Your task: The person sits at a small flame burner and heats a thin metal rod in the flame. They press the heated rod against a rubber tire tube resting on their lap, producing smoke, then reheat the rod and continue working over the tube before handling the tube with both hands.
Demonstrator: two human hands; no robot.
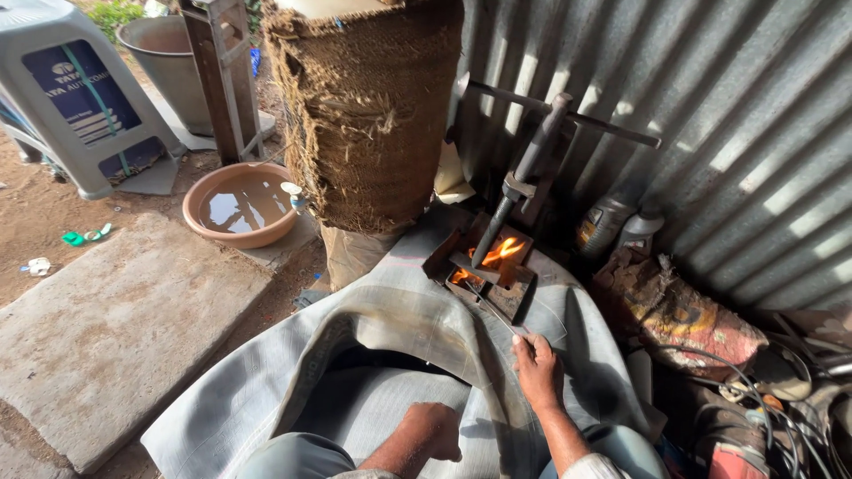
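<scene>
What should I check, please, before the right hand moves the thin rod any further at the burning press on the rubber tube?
1. Right hand grips the thin rod: ok.
2. Rod tip reaches the flames: cannot tell, tip too small to see.
3. Left hand rests on the grey rubber tube, away from the fire: ok.
4. Screw press stands upright over the burning block: ok.
5. Plastic bottles stand close beside the fire: not ok.
6. Water basin holds water: ok.
</scene>
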